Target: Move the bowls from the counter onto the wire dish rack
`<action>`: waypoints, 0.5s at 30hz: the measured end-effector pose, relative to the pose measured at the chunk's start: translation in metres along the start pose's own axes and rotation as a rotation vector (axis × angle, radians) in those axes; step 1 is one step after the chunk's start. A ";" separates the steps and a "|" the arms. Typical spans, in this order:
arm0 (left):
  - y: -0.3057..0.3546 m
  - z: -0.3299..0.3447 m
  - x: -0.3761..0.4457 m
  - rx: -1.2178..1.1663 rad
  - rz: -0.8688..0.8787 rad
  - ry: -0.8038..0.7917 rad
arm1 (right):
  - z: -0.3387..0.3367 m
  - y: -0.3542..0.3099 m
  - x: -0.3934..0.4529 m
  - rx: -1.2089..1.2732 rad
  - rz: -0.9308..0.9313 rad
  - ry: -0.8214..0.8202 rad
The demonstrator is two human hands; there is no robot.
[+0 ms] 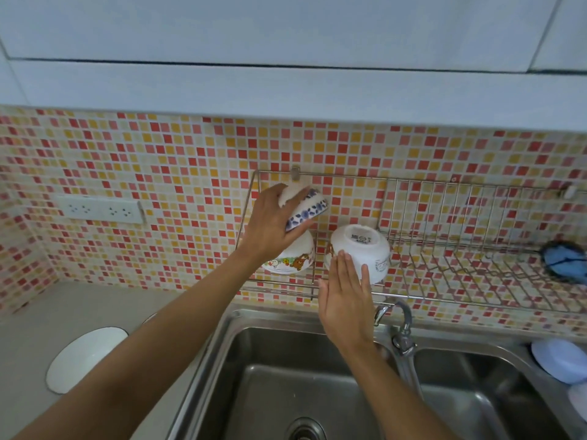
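Observation:
My left hand (270,227) grips a blue-and-white patterned bowl (306,209), upside down and tilted, above the left end of the wire dish rack (444,246). Under it a white bowl with cartoon bears (290,260) lies upside down on the rack. To its right a plain white bowl (362,249) rests upside down on the rack. My right hand (347,300) is open, fingers straight, with its fingertips touching that bowl's front side. A white dish (85,357) lies on the grey counter (35,338) at the left, partly hidden by my left arm.
The wall rack hangs on mosaic tiles above a steel double sink (286,382) with a tap (401,325). A blue scrubber (563,260) sits at the rack's right end. Pale dishes (559,360) stand at the sink's right edge. A socket strip (100,209) is on the wall at left.

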State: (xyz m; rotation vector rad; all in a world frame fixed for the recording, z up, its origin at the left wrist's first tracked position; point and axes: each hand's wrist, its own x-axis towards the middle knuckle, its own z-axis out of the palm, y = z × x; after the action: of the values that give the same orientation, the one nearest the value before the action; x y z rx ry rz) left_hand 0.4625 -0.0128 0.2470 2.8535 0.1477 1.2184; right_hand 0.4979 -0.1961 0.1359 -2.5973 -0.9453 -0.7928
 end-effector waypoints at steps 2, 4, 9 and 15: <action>-0.003 0.008 -0.002 0.104 0.083 -0.023 | 0.000 0.000 0.000 0.016 0.003 0.003; -0.005 0.015 -0.005 0.170 0.157 -0.026 | 0.000 0.000 0.000 0.018 0.006 0.000; -0.007 0.028 -0.015 0.259 0.269 -0.089 | 0.000 -0.001 0.000 0.008 0.012 -0.009; -0.015 0.036 -0.022 0.274 0.253 -0.225 | -0.002 -0.001 0.000 -0.002 0.008 -0.010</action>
State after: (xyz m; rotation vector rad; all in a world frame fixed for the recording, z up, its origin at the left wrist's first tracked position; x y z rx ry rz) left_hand 0.4721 0.0003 0.2058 3.3077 -0.0610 0.9619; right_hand 0.4966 -0.1960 0.1372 -2.6075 -0.9363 -0.7793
